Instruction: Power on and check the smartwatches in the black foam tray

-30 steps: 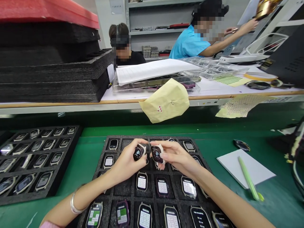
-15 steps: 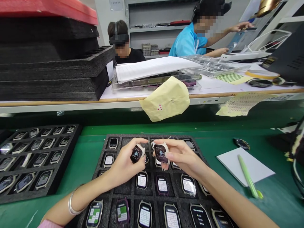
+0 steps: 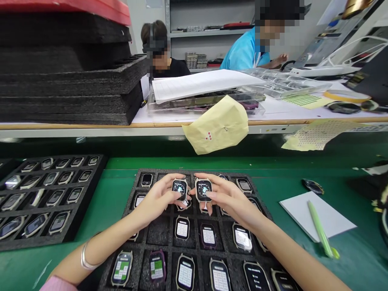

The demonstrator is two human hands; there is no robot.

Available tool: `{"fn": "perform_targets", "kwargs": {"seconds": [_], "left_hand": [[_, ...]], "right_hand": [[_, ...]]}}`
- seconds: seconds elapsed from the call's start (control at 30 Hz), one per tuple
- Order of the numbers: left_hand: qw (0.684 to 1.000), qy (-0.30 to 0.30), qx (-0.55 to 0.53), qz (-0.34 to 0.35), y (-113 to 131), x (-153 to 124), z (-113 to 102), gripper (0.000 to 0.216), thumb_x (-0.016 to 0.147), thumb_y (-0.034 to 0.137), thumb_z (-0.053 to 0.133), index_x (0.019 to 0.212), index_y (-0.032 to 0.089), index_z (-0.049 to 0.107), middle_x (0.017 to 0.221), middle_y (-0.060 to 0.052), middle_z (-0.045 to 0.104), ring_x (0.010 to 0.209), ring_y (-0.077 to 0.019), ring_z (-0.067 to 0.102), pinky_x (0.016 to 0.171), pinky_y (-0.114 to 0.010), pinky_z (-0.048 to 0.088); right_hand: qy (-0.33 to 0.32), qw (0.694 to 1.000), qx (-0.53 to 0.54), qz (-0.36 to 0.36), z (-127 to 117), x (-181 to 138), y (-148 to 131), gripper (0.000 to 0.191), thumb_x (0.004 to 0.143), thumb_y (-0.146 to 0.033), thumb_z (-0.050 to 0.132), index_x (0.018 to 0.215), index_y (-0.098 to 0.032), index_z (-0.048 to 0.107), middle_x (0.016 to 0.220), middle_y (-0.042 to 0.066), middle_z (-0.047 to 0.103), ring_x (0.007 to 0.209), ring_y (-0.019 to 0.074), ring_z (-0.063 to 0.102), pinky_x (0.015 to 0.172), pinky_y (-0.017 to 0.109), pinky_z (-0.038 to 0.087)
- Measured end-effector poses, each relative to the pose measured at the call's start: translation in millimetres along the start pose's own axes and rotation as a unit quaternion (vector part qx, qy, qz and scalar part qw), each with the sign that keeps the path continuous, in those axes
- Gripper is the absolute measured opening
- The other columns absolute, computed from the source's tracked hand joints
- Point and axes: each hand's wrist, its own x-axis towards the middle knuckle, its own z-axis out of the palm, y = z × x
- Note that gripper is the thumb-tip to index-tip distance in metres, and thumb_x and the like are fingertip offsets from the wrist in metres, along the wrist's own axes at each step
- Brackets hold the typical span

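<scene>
Head view: a lit watch in each hand above the foam tray

Your left hand is curled round the left watch, thumb on the lower edge of its glass; your right hand grips the right watch likewise. Both are over the far half of the foam tray, side by side and just apart, dials facing you. Your fingers hide their backs, so how well they are supported is hard to judge.

The glass looks slick and the cases rounded: a loose pinch could drop one onto the seated watches in the tray, and drifting hands could knock case on case. A stray thumb might also trigger a screen.

The tray is grainy black foam cut into square pockets. Left of it lies a second tray of watches; right of it, a flat white pad under a smooth green pen.
</scene>
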Motion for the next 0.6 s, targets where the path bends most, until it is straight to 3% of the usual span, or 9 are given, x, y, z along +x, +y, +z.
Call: {"fn": "perform_targets", "kwargs": {"seconds": [0.1,0.4,0.6], "left_hand": [[1.000,-0.003,-0.018,-0.004,1.4,-1.2,-0.6,0.038,0.079,0.020,0.060,0.116,0.017,0.053,0.101,-0.009,0.065,0.092,-0.0223,0.063,0.076,-0.035,0.056],[1.000,-0.014,0.012,0.016,0.4,-4.3,-0.7,0.039,0.078,0.015,0.056,0.116,0.017,0.049,0.103,-0.008,0.062,0.093,-0.0218,0.062,0.078,-0.037,0.057],[0.999,-0.027,0.027,0.021,-0.4,-3.5,-0.6,0.038,0.079,0.015,0.056,0.116,0.018,0.047,0.101,-0.007,0.062,0.092,-0.0208,0.062,0.076,-0.033,0.055]], "right_hand": [[0.010,1.000,-0.023,-0.011,-0.9,-0.3,1.5,0.052,0.087,-0.020,0.063,0.136,-0.017,0.047,0.082,0.005,0.069,0.065,0.0159,0.064,0.058,0.025,0.053],[0.004,0.998,-0.031,-0.053,0.3,0.3,3.0,0.045,0.088,-0.017,0.061,0.132,-0.019,0.051,0.102,0.009,0.071,0.066,0.0143,0.065,0.055,0.023,0.053],[0.015,0.997,-0.047,-0.059,-0.3,-1.1,4.5,0.041,0.091,-0.020,0.060,0.132,-0.018,0.051,0.099,0.008,0.071,0.065,0.0139,0.065,0.056,0.024,0.053]]}}
